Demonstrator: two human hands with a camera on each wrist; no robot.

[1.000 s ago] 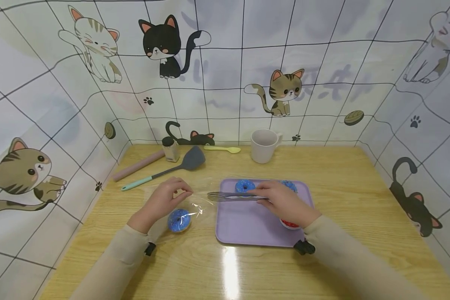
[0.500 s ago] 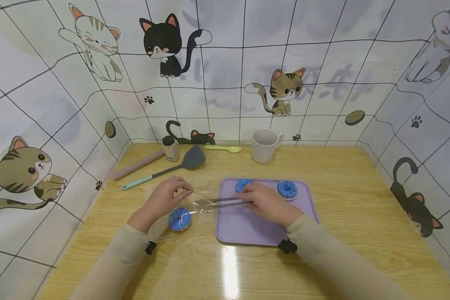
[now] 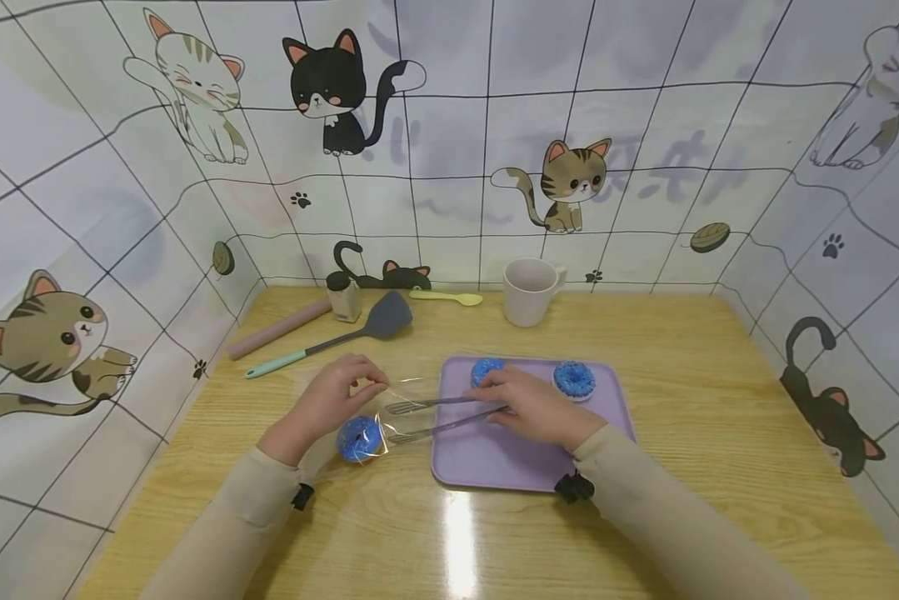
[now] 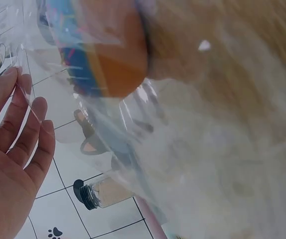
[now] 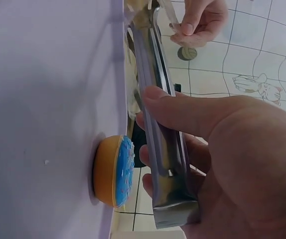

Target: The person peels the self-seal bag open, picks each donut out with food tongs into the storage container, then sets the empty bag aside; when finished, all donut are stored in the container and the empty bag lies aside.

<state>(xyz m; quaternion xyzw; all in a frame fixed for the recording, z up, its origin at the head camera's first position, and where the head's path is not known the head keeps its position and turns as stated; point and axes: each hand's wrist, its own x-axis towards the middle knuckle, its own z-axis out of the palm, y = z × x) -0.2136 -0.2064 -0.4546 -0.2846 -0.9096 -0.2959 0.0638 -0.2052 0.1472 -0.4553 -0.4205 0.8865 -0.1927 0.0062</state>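
My left hand pinches the edge of a clear plastic bag between thumb and fingertips, as the left wrist view shows. Inside the bag lies a blue-iced doughnut. My right hand holds metal tongs, thumb on one arm and fingers on the other side. The tongs' arms are spread, and their tips reach left into the bag's opening, just right of that doughnut, gripping nothing. Below the right hand is a purple tray. Two blue doughnuts sit on it, one right of the hand and another partly hidden behind it.
A turner with a mint handle, a rolling pin and a black-capped shaker lie or stand at the back left. Along the back are a yellow spoon and a pale mug. Patterned walls bound the wooden table.
My right hand has moved left with the tongs, whose tips have entered the bag's opening and spread apart. A red doughnut on the tray is now hidden. My left hand stays put.
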